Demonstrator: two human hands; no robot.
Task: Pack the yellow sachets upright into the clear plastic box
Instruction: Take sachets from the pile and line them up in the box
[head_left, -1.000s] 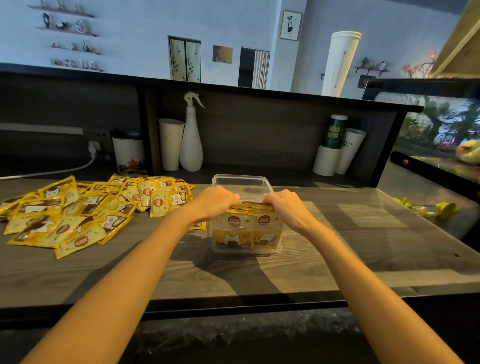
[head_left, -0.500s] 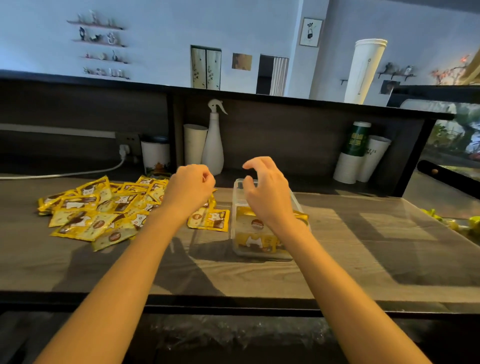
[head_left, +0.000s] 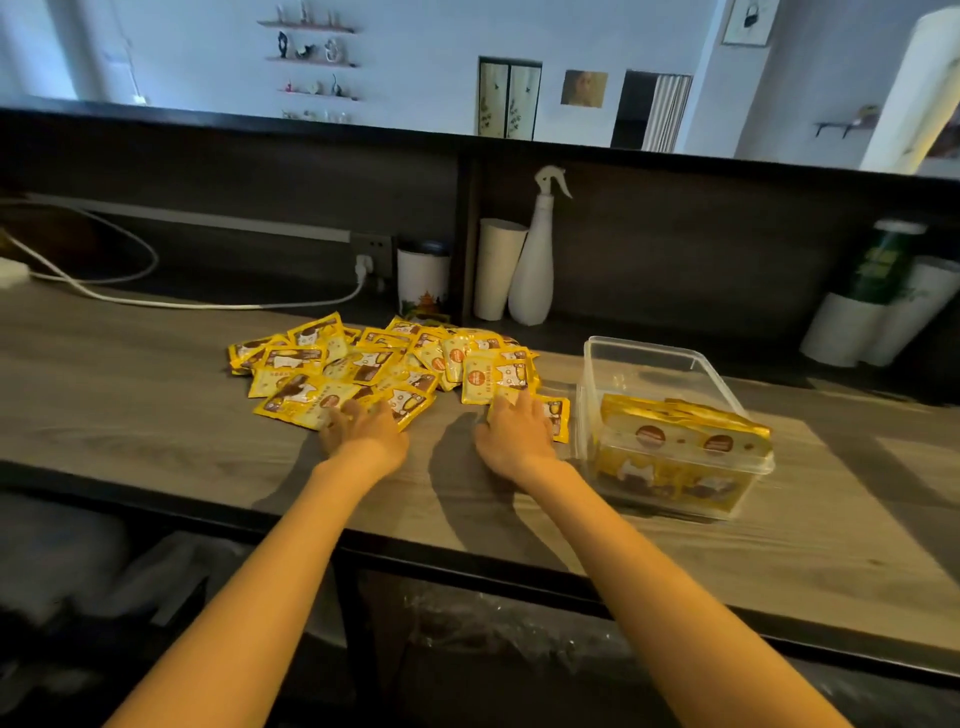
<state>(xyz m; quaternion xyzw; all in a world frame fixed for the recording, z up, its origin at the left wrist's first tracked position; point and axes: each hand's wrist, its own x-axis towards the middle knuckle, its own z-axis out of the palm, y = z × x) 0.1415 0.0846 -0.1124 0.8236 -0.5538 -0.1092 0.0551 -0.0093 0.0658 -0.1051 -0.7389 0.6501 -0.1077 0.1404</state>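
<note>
A loose pile of yellow sachets (head_left: 384, 364) lies flat on the grey wooden counter (head_left: 156, 405). To its right stands the clear plastic box (head_left: 644, 345), with several sachets (head_left: 680, 436) packed upright at its near end and its far half bare. My left hand (head_left: 363, 436) rests palm down on the near edge of the pile, fingers spread over a sachet. My right hand (head_left: 514, 436) lies flat on a single sachet (head_left: 558, 415) just left of the box. Neither hand has lifted a sachet.
Against the back wall stand a white spray bottle (head_left: 535, 260), a stack of paper cups (head_left: 496, 267) and a white canister (head_left: 422, 278). A white cable (head_left: 156, 301) runs along the left. More cup stacks (head_left: 872, 312) stand at the far right.
Both hands left the box, rose, and came down to the left on the loose sachets. The view swung left, so the box now sits at the right.
</note>
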